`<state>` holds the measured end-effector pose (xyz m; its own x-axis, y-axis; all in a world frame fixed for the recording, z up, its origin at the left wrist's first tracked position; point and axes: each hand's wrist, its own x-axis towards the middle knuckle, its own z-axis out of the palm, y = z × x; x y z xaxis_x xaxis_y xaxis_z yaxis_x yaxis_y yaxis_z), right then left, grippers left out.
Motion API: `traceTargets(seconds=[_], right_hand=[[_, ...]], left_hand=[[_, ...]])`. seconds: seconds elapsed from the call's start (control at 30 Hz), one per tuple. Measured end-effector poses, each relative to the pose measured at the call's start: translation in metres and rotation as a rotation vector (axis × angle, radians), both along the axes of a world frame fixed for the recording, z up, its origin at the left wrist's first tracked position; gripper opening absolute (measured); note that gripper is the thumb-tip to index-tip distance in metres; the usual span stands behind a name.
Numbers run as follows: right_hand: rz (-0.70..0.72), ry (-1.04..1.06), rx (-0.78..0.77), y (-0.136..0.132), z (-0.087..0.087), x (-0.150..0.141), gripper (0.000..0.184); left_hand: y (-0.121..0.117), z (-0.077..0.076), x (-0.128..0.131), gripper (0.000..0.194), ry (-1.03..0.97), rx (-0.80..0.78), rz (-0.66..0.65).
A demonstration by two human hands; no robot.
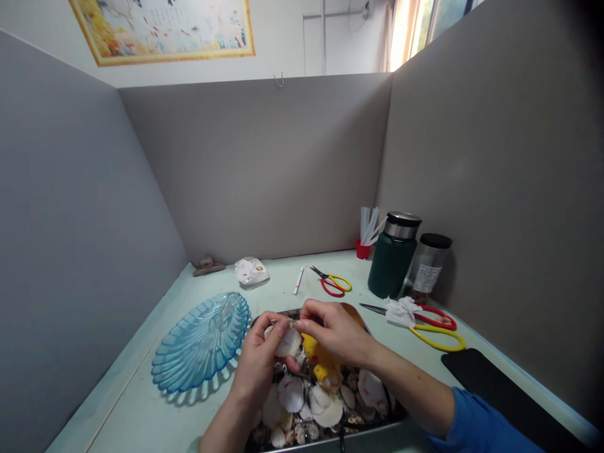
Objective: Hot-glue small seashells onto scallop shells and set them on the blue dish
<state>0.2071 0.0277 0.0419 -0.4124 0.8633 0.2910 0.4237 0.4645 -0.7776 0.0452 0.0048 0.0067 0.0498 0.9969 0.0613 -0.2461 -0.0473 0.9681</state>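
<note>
Blue glass shell-shaped dish lies far left on the pale table, long axis running from near-left to far-right, fan ribs spreading toward the near-left, and its rim touches the metal tray. Behind it, a brown hair claw and a crumpled white packet sit by the back partition.

Left hand is over the tray's far-left corner, fingers curled and clamped on a white scallop shell. Shell is held tilted above the tray; which way its hinge end points cannot be told, as the fingers cover it. Right hand meets it from the right, thumb and forefinger pinched together at the shell's top edge; whether they hold a tool cannot be told. Blue sleeve at lower right.

Under the hands the tray holds a heap of loose shells, white and speckled, plus a yellow object just below the right hand, partly hidden.

Beyond the tray: a white marker, small red-and-yellow scissors with blades pointing far-left. Further right, a red cup with white strips, a dark green flask, a black-lidded jar. Larger red-and-yellow scissors lie with blades pointing left, a white tissue wad on them. Black mat far right.
</note>
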Motion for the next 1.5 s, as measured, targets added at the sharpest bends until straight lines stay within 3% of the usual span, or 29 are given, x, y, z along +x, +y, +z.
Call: traceTargets(seconds=[0.27,0.63,0.93,1.13,1.37,1.5], right_hand=[[0.005,0.026,-0.063,0.004,-0.004,0.001,0.018],[0.044,0.025,-0.024,0.013,-0.006,0.007,0.027],[0.016,0.087,-0.018,0.007,-0.003,0.003,0.015],[-0.051,0.026,-0.025,-0.001,0.004,0.000,0.016],[-0.006,-0.013,-0.050,0.003,0.003,0.002,0.019],[0.040,-0.263,0.032,0.008,0.012,0.020,0.024]], left_hand=[[0.000,-0.002,-0.001,0.025,-0.036,0.006,-0.050],[0.002,0.001,-0.003,0.028,-0.167,-0.011,-0.081],[-0.001,0.004,-0.002,0.023,-0.151,-0.028,-0.088],[-0.002,0.001,-0.003,0.022,-0.074,-0.010,-0.114],[-0.003,0.001,-0.001,0.022,-0.038,0.003,-0.132],[0.002,0.002,-0.005,0.027,-0.035,0.013,-0.027]])
